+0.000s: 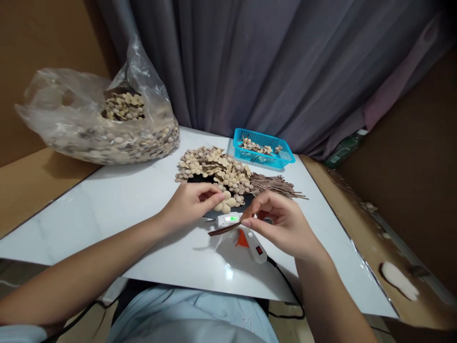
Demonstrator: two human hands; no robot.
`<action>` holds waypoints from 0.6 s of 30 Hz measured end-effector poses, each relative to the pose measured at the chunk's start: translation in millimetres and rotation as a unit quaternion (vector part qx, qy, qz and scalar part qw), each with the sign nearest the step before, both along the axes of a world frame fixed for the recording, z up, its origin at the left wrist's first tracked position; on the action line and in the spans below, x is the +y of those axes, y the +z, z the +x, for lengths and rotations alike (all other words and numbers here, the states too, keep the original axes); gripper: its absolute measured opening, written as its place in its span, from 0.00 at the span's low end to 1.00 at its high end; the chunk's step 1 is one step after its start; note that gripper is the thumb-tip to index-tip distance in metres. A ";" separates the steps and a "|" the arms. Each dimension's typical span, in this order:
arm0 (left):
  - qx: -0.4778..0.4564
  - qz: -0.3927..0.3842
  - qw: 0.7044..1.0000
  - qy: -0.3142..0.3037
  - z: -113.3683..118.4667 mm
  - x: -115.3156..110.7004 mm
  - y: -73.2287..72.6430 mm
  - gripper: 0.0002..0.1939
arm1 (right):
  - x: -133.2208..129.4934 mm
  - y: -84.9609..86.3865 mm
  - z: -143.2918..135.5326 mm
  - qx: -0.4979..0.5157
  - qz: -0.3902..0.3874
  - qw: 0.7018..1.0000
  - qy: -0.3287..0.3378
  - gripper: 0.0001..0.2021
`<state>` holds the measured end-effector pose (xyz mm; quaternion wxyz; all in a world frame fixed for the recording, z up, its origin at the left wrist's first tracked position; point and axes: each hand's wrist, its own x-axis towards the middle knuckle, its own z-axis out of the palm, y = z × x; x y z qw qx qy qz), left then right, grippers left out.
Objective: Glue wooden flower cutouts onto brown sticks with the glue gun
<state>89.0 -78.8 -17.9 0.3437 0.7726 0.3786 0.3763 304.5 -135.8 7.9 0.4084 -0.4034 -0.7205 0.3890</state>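
My left hand (191, 202) pinches a beige flower-shaped piece (225, 203) by one petal, in front of a heap of similar flower pieces (214, 164). Between the thumb and fingers of my right hand (276, 219) is a thin brown strip (224, 231), its free end pointing left. Just under the strip, a white glue gun (255, 245) with an orange trigger and a lit green display lies on the table, nozzle to the left. A bundle of brown strips (274, 185) lies beyond my right hand, beside the heap.
A large clear plastic bag (143, 138) full of flower pieces stands at the back left. At the back right is a blue basket (285, 155) holding small pieces. The glue gun's black cord (285, 278) runs over the front edge of the white table (178, 262). A grey curtain (232, 62) hangs behind.
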 end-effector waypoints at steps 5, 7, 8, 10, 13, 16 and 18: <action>0.015 0.015 1.000 0.002 -0.7 -0.1 0.5 0.14 | 3.8 -6.5 -6.4 0.032 -0.041 0.999 -0.001 0.10; 0.017 0.018 1.000 -0.003 -0.5 0.2 0.4 0.15 | 4.8 -8.3 -7.7 0.034 -0.052 0.998 0.001 0.10; 0.020 0.017 1.000 -0.008 -0.4 0.6 0.2 0.15 | 5.3 -9.3 -8.2 0.033 -0.056 0.998 0.003 0.10; 0.026 0.011 0.999 -0.022 -0.5 1.6 -0.3 0.15 | 6.7 -11.1 -8.8 0.023 -0.056 0.998 0.006 0.11; 0.035 -0.015 0.998 -0.047 -1.1 3.4 -1.1 0.14 | 8.7 -13.5 -9.6 -0.004 -0.049 0.999 0.012 0.11; 0.042 -0.031 0.997 -0.063 -1.9 4.5 -1.1 0.12 | 9.5 -14.8 -11.2 -0.037 -0.037 0.999 0.013 0.10; 0.047 -0.028 0.996 -0.073 -2.3 4.7 -0.6 0.11 | 8.9 -15.2 -12.8 -0.063 -0.018 0.998 0.007 0.09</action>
